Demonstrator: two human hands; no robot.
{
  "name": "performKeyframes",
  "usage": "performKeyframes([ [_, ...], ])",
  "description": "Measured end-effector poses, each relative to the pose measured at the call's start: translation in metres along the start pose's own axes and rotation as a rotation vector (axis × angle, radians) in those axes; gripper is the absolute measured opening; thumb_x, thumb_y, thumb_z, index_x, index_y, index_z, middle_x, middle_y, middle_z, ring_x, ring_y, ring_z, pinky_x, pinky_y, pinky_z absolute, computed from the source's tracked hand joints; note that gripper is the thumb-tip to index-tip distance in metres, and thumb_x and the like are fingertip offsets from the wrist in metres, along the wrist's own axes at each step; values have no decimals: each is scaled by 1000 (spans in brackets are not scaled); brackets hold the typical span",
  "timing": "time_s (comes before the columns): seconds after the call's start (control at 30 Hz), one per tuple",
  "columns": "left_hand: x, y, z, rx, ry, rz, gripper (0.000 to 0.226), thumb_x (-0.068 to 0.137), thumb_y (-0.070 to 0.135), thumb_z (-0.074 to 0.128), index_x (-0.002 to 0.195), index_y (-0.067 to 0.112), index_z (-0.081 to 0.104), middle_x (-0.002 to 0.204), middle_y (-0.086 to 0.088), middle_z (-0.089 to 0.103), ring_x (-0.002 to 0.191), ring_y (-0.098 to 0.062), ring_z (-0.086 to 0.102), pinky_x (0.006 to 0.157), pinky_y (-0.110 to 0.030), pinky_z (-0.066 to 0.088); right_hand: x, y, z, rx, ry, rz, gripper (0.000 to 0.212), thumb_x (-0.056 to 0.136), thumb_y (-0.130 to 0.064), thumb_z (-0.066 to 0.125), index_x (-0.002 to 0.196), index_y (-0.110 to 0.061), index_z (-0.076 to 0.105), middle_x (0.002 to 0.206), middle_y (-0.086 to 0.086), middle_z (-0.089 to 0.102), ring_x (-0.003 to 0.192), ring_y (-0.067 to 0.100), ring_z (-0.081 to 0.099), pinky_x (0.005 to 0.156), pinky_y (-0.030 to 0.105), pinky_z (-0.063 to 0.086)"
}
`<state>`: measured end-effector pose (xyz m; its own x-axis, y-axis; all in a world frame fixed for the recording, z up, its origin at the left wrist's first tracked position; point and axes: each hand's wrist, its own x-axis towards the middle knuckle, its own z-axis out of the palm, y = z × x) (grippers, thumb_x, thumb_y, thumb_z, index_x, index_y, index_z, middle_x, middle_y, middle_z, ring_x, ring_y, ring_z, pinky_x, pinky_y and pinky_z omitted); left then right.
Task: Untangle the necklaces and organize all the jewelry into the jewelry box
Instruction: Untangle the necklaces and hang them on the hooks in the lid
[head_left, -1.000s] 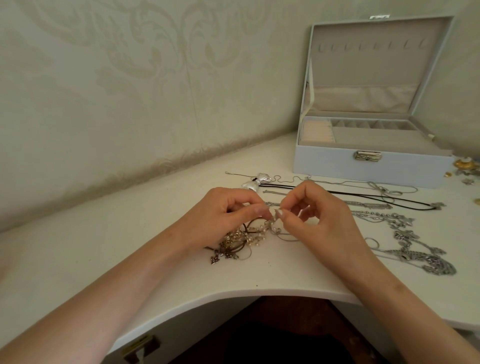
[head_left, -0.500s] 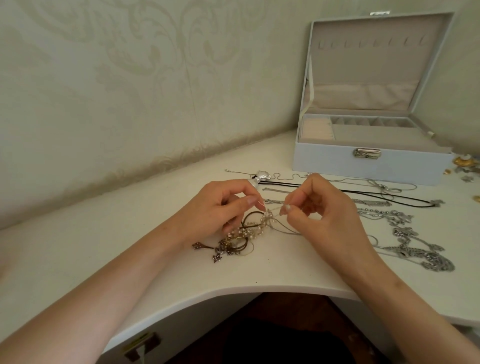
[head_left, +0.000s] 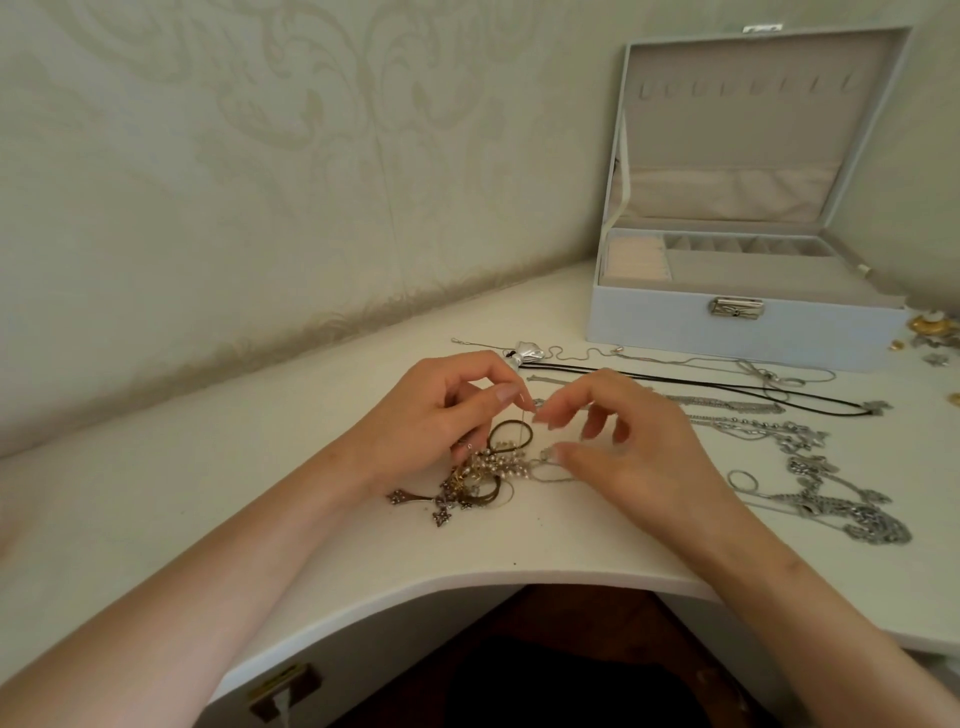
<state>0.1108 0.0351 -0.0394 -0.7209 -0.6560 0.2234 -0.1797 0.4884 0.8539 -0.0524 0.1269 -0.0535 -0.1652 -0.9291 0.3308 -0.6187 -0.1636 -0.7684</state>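
Firstly, left hand (head_left: 441, 421): hovered over the near middle of the table (head_left: 260, 467), with thumb and forefinger closed in a pinch on a fine strand (head_left: 522, 423); the other fingers were curled under, down against the left side of the tangle
Fine strand: ran from that pinch straight down into the tangled necklaces (head_left: 483, 473)
Right hand (head_left: 639, 452): sat just right of the tangle, fingers (head_left: 592, 421) spread and loosely bent with nothing clamped between them; the thumb tip touched a pale thin chain loop (head_left: 550, 475) at the tangle's right edge, and the forefinger tip reached close to the left hand's pinch, though contact there could not be told
Tangled necklaces: lay on the table between the two hands, near the curved front edge; a knot of pearl-like beads and gold bits with a brown cord loop (head_left: 511, 434) on its far side and star-shaped charms (head_left: 442, 516) spilling to the near left
Jewelry box (head_left: 743, 338): stood at the far right of the table by the wall, lid (head_left: 753, 130) raised upright, silver clasp on the front wall, well apart from the tangle
Black cord necklace (head_left: 727, 387): stretched out on the table between the right hand and the box
Bow pendant (head_left: 527, 355): silver, on a thin chain just beyond the left hand
Silver chains (head_left: 831, 509): heaped in loose rows to the right of the right hand
Gold pieces (head_left: 932, 327): beside the box at the right edge
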Motion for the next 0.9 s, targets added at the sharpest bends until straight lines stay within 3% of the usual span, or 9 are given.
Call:
performKeyframes([
  [0.1,0,2,-1,-41,2,2,26,89,31,50,93,10,65,46,-1,41,43,-13,37,55,-20,39,2,1,4,-216,-102,-2,20,71,-33,77,82,-39,61,86,-15,54,78,-1,45,74,23,35],
  [0.2,0,4,-2,-34,13,-2,22,90,28,49,90,12,65,45,4,38,43,-10,33,53,-18,36,3,-1,4,-290,-141,-4,22,74,-38,74,67,-43,54,82,-15,51,75,-4,41,70,14,30],
  [0.33,-2,5,-4,-16,45,-51,19,95,15,52,81,8,63,44,7,31,42,-6,24,44,-10,25,2,1,5,-364,-122,-45,29,77,-35,72,64,-40,47,79,-14,52,79,-2,43,70,9,28],
  [0.5,-3,6,-6,92,44,-64,29,84,35,57,64,15,62,46,-7,38,45,-11,23,46,-11,23,-1,2,3,-412,-93,-48,27,79,-22,65,67,-33,44,83,-12,53,81,4,44,67,9,30],
  [0.6,-3,10,-5,119,3,-115,36,86,34,64,68,3,61,36,10,39,38,-5,25,47,-5,28,-3,0,-5,-424,-117,-9,23,81,-17,61,69,-30,46,82,-11,53,79,6,46,67,20,37],
  [0.7,-2,11,-6,155,-35,-159,30,78,32,70,69,4,62,33,11,35,37,-5,25,49,-4,29,-4,-1,-16,-354,-157,63,21,82,-10,65,72,-25,55,69,-10,52,68,9,52,68,28,42],
  [0.77,-1,11,-7,190,-65,-172,28,74,33,73,69,7,62,34,11,35,37,-5,24,50,-4,29,-6,2,-21,-289,-132,88,23,80,-3,67,73,-24,59,62,-11,52,59,4,50,62,25,41],
  [0.9,-1,10,-11,231,-104,-183,33,68,42,71,67,10,62,37,9,40,42,-8,28,53,-6,32,-8,7,-29,-253,-114,115,29,79,-1,69,75,-29,62,70,-9,58,59,2,51,58,12,38],
])
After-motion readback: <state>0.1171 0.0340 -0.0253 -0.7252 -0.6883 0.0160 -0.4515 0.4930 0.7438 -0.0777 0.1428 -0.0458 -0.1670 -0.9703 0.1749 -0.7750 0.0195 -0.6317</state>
